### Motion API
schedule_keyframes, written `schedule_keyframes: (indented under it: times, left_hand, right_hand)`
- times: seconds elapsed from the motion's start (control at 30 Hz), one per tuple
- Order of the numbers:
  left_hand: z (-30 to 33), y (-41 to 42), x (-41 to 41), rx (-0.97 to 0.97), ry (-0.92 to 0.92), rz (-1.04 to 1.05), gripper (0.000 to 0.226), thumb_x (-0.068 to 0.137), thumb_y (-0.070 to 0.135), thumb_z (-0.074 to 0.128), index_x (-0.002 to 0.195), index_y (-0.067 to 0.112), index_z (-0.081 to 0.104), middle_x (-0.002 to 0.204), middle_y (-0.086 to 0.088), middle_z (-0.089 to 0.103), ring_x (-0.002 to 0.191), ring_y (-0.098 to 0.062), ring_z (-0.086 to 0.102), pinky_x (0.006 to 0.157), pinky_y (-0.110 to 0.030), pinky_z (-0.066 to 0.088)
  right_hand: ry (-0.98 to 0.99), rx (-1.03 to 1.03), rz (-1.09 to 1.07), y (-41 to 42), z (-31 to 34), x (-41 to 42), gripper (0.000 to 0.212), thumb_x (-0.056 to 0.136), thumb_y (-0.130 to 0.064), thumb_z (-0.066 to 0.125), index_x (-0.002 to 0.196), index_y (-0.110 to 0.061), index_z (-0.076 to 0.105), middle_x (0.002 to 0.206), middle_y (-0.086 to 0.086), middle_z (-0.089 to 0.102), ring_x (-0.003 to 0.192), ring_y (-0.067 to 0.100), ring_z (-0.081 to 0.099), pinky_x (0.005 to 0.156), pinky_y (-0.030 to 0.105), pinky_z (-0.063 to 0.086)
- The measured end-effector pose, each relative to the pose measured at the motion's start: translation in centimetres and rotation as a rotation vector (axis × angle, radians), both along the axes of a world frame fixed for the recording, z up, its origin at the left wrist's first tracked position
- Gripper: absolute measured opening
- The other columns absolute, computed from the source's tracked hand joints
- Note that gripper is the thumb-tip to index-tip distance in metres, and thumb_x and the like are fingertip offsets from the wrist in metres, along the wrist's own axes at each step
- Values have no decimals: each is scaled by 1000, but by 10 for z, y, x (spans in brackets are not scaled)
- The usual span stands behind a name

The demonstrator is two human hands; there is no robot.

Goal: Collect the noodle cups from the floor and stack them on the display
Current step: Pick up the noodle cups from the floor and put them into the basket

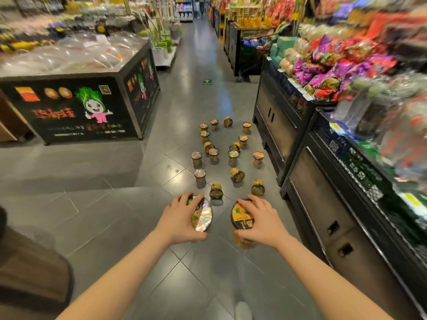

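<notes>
Left hand point(179, 217) and right hand point(258, 221): one noodle cup point(202, 215) gripped sideways by each. Risk: slippage; floor cups point(216, 191) kicked.

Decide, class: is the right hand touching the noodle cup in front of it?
Touching. The head view shows the right hand with fingers curled over the noodle cup, gripping it.

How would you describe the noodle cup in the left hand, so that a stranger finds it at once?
Start at the grey tiled floor, near the bottom of the scattered cups. The left hand grips one cup. Unlike its neighbours, it is tipped sideways, showing its shiny foil lid.
</notes>
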State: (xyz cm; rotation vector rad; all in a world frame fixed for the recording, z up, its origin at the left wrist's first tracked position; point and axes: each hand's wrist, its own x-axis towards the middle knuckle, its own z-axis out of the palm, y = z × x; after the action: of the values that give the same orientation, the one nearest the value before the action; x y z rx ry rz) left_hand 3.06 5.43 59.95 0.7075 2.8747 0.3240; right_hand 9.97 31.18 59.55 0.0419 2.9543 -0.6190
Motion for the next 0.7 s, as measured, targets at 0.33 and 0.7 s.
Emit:
schedule_keyframes:
  times: [0.33, 0.7]
  left_hand:
    - [-4, -80, 140, -34, -31, -138, 112, 59, 71, 66, 152, 41, 11, 154, 4, 19, 140, -24, 20, 106, -45, 37]
    - [-18, -116, 272, -47, -34, -146, 112, 59, 71, 65, 153, 40, 11, 155, 4, 19, 141, -23, 19, 105, -44, 38]
  right_hand:
    - [-47, 12, -138, -84, -10, 176, 103, 50, -79, 40, 145, -42, 31, 154, -6, 23, 141, 24, 20, 108, 44, 27]
    - [-45, 19, -117, -120, -13, 307, 100, 53, -79, 41, 146, -41, 30, 153, -6, 24, 140, 22, 20, 109, 44, 26]
